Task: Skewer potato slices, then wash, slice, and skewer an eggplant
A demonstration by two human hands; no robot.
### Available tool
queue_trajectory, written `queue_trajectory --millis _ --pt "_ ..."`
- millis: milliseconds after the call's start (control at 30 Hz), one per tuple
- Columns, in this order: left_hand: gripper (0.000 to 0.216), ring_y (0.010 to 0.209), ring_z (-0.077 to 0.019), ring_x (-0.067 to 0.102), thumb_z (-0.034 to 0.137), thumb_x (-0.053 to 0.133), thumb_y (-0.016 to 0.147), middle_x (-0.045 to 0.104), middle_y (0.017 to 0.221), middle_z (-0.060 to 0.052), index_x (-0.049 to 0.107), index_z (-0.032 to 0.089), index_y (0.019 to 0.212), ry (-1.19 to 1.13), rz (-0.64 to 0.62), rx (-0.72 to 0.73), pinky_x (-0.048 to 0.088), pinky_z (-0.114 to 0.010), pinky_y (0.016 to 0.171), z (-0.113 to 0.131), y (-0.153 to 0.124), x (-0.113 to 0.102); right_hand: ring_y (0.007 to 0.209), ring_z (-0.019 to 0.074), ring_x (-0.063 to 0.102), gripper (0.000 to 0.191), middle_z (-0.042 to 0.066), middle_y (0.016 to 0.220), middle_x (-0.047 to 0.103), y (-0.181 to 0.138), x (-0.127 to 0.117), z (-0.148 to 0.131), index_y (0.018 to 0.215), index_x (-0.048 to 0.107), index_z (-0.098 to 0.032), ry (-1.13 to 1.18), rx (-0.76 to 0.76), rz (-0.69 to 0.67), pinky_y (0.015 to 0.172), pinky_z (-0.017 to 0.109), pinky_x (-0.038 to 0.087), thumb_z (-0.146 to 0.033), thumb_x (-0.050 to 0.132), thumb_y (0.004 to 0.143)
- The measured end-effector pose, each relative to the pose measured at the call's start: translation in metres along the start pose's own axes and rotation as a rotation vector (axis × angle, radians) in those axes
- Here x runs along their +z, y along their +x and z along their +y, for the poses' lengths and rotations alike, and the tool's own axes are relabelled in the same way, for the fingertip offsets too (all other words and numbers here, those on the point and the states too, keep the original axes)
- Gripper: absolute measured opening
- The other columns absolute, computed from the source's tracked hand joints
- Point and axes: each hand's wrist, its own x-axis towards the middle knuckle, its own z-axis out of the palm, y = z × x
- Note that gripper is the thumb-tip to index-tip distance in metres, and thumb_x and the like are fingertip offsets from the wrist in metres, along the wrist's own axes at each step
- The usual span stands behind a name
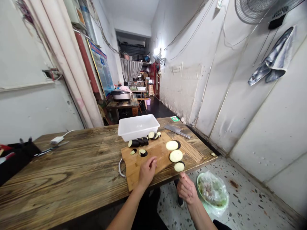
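Observation:
My left hand (pixel 146 172) rests on the near part of a wooden cutting board (pixel 140 159), fingers curled in, with nothing visible in them. My right hand (pixel 187 190) hovers just off the table's front edge, fingers pinched on a thin skewer. Three round eggplant slices (pixel 176 156) lie in a row from that pinch across the board's right end and appear threaded on the skewer. More cut eggplant pieces (pixel 141 141) lie at the board's far edge.
A white plastic tub (pixel 137 126) stands behind the board. A cleaver (pixel 177 130) and a bundle of bamboo skewers (pixel 190 150) lie to the right. A bag-lined green bowl (pixel 213 191) sits on the floor. A white charger (pixel 57 139) lies on the wooden table (pixel 72 172).

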Motion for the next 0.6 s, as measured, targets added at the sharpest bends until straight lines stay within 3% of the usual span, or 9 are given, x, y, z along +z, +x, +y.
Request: queue_trajectory --millis 167,400,600 --pt "0.027 0.070 -0.0202 0.062 0.036 0.065 0.082 0.070 0.078 -0.007 0.074 0.019 0.100 -0.172 -0.064 -0.032 0.046 -0.028 0.077 0.012 -0.003 -0.001 0.024 0.0002 -0.004 0.020 -0.018 0.036 0.023 0.007 0.001 0.005 0.080 0.053 -0.019 -0.093 0.081 -0.014 0.022 0.008 0.018 -0.034 0.060 0.091" --pt "0.047 0.066 -0.0207 0.063 0.052 0.044 0.092 0.070 0.079 -0.009 0.072 0.015 0.100 -0.117 -0.105 -0.015 0.048 -0.031 0.069 0.000 0.003 -0.001 0.028 0.0002 -0.002 0.017 -0.016 0.039 0.022 0.002 0.000 0.020 0.080 0.055 -0.018 -0.102 0.105 0.092 0.024 0.009 0.015 -0.029 0.066 0.087" --pt "0.043 0.086 -0.0236 0.064 0.052 0.063 0.082 0.072 0.095 -0.011 0.072 0.015 0.101 -0.245 -0.164 -0.012 0.049 -0.032 0.079 0.010 0.004 -0.002 0.027 0.0009 0.004 0.025 -0.016 0.038 0.025 0.006 0.011 0.026 0.083 0.055 -0.019 -0.227 0.208 0.110 0.025 0.011 0.017 -0.040 0.067 0.085"
